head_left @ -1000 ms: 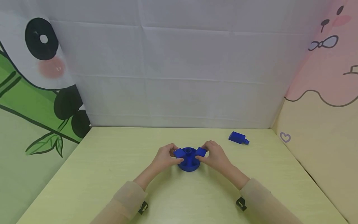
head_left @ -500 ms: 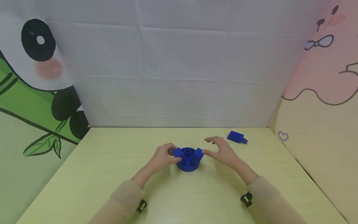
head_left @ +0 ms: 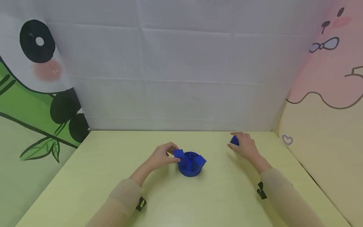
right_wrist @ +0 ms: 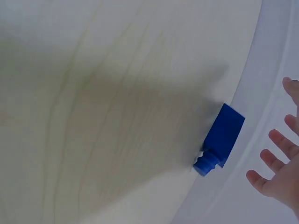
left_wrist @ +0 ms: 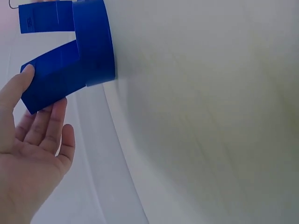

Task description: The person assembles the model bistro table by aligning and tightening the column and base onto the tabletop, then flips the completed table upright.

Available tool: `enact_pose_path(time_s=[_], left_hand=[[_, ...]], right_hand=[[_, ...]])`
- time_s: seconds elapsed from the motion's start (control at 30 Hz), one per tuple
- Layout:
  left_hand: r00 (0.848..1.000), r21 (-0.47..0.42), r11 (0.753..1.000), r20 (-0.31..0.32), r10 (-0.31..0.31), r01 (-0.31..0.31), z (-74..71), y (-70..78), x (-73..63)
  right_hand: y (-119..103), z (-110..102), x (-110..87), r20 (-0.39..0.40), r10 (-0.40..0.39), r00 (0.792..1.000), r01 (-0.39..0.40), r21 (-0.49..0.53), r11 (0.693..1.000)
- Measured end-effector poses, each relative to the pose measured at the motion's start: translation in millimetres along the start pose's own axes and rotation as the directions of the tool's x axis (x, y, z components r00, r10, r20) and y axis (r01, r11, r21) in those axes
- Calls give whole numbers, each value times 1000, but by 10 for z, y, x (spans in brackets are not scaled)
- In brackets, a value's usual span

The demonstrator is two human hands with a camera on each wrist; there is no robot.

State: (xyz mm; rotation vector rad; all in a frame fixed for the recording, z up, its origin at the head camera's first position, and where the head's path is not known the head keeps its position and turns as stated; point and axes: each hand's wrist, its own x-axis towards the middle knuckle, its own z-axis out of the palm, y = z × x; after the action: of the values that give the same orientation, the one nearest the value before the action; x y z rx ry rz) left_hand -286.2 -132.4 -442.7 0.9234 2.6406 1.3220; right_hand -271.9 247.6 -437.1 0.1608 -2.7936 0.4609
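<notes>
Nearest to me were my left sleeve [head_left: 124, 194] and my right sleeve [head_left: 279, 183], both on the near side of the blue round base [head_left: 190, 172]. Beside each cuff there was a small black piece [head_left: 141, 203]. Farther on, just at the left of the base, was my left hand [head_left: 161, 157]. It was clamped on the left block [head_left: 179, 154], with the thumb and the fingertips on different faces. This block stood in the base and leaned outward. The base itself rested on the pale yellow worktop [head_left: 173, 205]. The right block [head_left: 200, 160] stood at the right part of the base, also leaning outward, and a short tube [head_left: 192, 155] rose at the far part of it. Well to the right of the base, and farther away, was my right hand [head_left: 245, 147], its fingers apart. Near them the loose block [right_wrist: 224, 132] lay on the worktop, with a gap to my fingertips; it had a ridged neck. Behind the base hung a creased white cloth [head_left: 181, 75].
</notes>
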Motion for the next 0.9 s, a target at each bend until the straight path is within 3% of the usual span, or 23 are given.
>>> enact_pose_path(time_s=[0.23, 0.4, 0.6, 0.9], left_hand=[[995, -20, 999, 83, 48, -46, -70, -87, 65], [984, -51, 996, 156, 82, -75, -125, -156, 142], [964, -108, 988, 232, 132, -110, -158, -195, 228], [949, -159, 985, 294, 113, -68, -168, -249, 397]], right_hand=[[309, 70, 88, 30, 76, 997, -73, -93, 993], [413, 92, 128, 65, 113, 991, -105, -120, 987], [458, 127, 166, 94, 141, 986, -128, -128, 983], [406, 160, 230, 101, 173, 980, -158, -146, 977]])
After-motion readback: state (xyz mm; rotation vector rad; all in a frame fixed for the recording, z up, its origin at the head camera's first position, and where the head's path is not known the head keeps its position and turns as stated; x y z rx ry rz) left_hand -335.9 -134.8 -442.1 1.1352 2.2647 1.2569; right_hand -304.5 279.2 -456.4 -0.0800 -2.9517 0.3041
